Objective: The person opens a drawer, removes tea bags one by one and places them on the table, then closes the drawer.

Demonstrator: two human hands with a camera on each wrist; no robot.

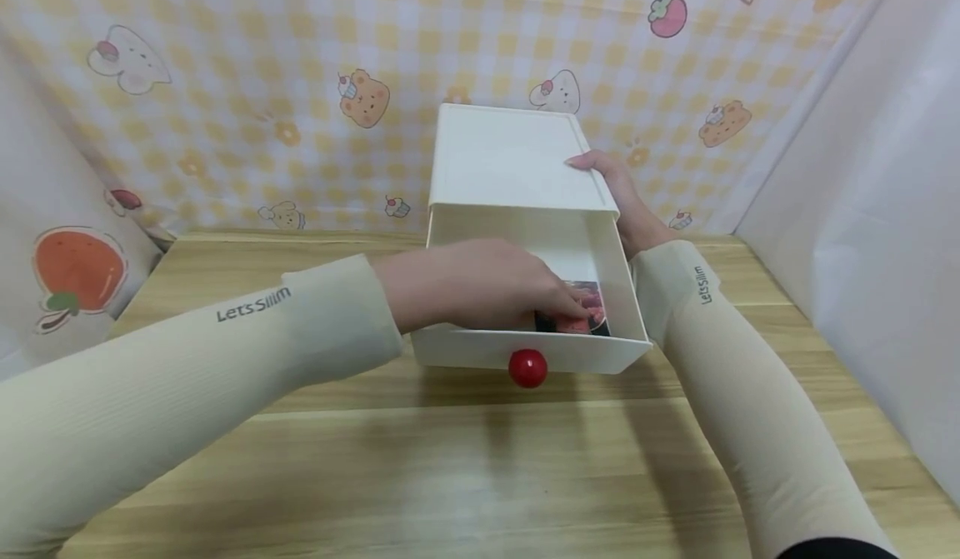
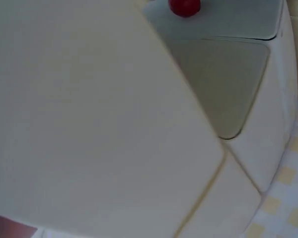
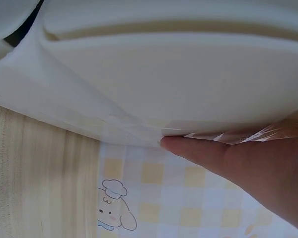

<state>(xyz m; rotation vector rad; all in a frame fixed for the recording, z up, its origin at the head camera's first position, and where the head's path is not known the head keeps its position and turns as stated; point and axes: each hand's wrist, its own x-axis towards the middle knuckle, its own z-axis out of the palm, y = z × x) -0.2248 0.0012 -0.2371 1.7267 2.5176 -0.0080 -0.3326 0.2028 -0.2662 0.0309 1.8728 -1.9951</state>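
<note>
A white drawer box (image 1: 510, 159) stands against the back cloth, its drawer (image 1: 480, 349) pulled out toward me. A round red knob (image 1: 528, 368) sits on the drawer's front. My left hand (image 1: 495, 284) reaches over the left wall into the drawer, its fingertips on a red and black printed card (image 1: 592, 296); the thumb is hidden. My right hand (image 1: 618, 188) grips the box's right side, thumb lying on the top. In the right wrist view, a digit of the right hand (image 3: 238, 163) lies along the white casing (image 3: 179, 84). The left wrist view shows mostly white casing (image 2: 89, 119).
The box rests on a wood-grain table (image 1: 480, 459). A yellow checked cloth (image 1: 300, 67) with cartoon prints hangs behind it. White cloth covers the left side (image 1: 45, 176) and right side (image 1: 862, 151).
</note>
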